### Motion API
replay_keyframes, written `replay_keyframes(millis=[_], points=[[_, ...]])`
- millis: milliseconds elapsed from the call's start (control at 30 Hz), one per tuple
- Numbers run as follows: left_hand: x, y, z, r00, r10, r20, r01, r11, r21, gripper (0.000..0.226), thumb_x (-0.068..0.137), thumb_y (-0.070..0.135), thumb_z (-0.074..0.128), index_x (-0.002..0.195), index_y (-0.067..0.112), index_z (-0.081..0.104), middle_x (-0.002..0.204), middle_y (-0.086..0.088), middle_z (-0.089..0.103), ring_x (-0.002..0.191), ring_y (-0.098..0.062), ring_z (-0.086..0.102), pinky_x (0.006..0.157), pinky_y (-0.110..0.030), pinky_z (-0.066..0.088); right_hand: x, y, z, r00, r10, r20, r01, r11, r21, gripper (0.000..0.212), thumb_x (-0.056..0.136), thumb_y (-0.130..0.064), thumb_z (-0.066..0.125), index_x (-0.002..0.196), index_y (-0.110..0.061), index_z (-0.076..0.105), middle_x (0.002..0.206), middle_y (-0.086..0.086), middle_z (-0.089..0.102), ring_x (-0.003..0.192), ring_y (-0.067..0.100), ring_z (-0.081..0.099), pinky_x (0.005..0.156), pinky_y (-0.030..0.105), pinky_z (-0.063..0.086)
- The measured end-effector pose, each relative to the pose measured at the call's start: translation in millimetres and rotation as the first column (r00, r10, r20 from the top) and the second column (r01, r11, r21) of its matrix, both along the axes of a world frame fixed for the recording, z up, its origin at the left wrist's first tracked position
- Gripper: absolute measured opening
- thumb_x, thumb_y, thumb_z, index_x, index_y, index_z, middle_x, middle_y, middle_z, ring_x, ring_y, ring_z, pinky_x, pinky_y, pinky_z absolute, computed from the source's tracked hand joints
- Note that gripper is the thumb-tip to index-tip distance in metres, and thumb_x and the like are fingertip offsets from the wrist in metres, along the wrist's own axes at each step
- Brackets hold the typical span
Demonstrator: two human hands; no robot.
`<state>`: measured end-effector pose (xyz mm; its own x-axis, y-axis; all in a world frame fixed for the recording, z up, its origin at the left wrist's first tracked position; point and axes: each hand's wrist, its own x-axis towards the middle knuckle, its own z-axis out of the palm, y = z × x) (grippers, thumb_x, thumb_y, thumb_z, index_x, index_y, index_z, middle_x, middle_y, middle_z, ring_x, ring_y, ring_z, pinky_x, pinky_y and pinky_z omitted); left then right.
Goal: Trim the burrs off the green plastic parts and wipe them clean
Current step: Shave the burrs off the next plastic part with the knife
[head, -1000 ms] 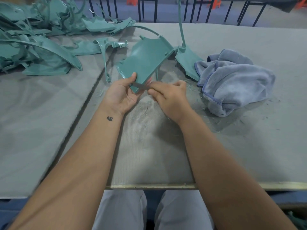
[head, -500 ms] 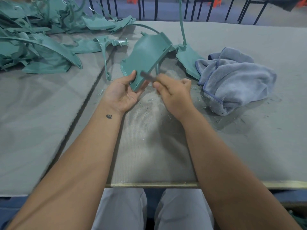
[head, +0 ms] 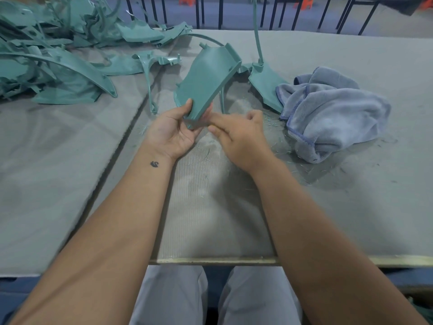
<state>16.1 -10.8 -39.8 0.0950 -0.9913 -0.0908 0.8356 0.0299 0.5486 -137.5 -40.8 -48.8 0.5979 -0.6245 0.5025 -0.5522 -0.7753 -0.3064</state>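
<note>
A flat green plastic part (head: 208, 76) stands tilted above the table, and my left hand (head: 171, 132) grips its near end between thumb and fingers. My right hand (head: 239, 134) is blurred and sits right beside that end, its fingers reaching to the part's lower right edge. The small grey blade it pinched a moment ago is hidden under those fingers. A crumpled blue-grey cloth (head: 332, 109) lies on the table to the right, apart from both hands.
A heap of green plastic parts (head: 46, 55) fills the far left. Another green part (head: 264, 83) with a long sprue lies between the held part and the cloth. Fine green shavings (head: 271, 118) litter the grey mat. The table's front edge (head: 210, 260) is above my knees.
My right hand slid from the part's right edge down to its near end, and the blade went out of sight. The left hand turned the part a little more upright.
</note>
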Motion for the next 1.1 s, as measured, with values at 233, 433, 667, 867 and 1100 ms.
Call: replay_keyframes(millis=[233,433,667,867,1100], points=[[0.5,2.6,-0.7,0.999,-0.034,0.018,0.034,0.999,-0.026,0.025,0.087,0.007,0.052,0.092,-0.009,0.071,0.085,-0.02,0.073,0.071,-0.023,0.074,0.079,-0.032,0.059,-0.9,1.7,-0.5,0.999,0.047,-0.014,-0.047,0.999,0.003,0.02,0.1,-0.027,0.043,0.1,-0.025,0.063,0.074,-0.012,0.052,0.077,0.011,0.05,0.08,0.035,0.022],[-2.3,-0.9,3.5,0.978,0.016,0.207,-0.014,1.0,-0.012,0.027,0.098,0.006,0.044,0.123,0.002,0.054,0.099,-0.015,0.072,0.084,-0.025,0.072,0.086,-0.042,0.057,-6.0,1.5,8.8,0.856,0.0,0.518,0.004,1.0,-0.007,0.016,0.097,-0.018,0.049,0.085,-0.016,0.059,0.055,-0.015,0.038,0.052,0.007,0.037,0.056,0.028,0.028],[-14.6,2.6,8.4,0.486,0.232,0.843,-0.305,0.949,-0.085,0.032,0.092,0.007,0.058,0.107,0.036,0.059,0.091,0.018,0.072,0.083,-0.005,0.071,0.063,-0.027,0.058,-7.9,0.5,11.3,0.656,-0.333,0.678,0.247,0.943,0.224,0.026,0.099,-0.028,0.04,0.074,-0.035,0.037,0.057,-0.015,0.042,0.055,0.005,0.039,0.051,0.02,0.029],[-15.3,6.5,15.1,0.12,0.535,0.836,-0.475,0.771,-0.425,0.043,0.088,0.011,0.064,0.126,0.03,0.061,0.094,0.029,0.068,0.09,0.006,0.066,0.079,-0.019,0.055,-5.4,-2.1,11.2,0.646,-0.335,0.685,0.15,0.936,0.317,0.023,0.099,-0.026,0.043,0.08,-0.013,0.049,0.067,0.009,0.055,0.061,0.027,0.047,0.057,0.047,0.043],[14.3,4.6,26.5,0.53,0.751,0.395,-0.766,0.623,-0.158,0.011,0.087,0.013,0.072,0.096,0.007,0.071,0.079,0.0,0.071,0.076,-0.013,0.066,0.078,-0.031,0.055,-7.9,-4.7,15.8,0.545,-0.371,0.751,0.051,0.91,0.412,0.034,0.099,-0.019,0.047,0.067,-0.023,0.035,0.053,-0.016,0.032,0.052,0.003,0.028,0.051,0.018,0.025]])
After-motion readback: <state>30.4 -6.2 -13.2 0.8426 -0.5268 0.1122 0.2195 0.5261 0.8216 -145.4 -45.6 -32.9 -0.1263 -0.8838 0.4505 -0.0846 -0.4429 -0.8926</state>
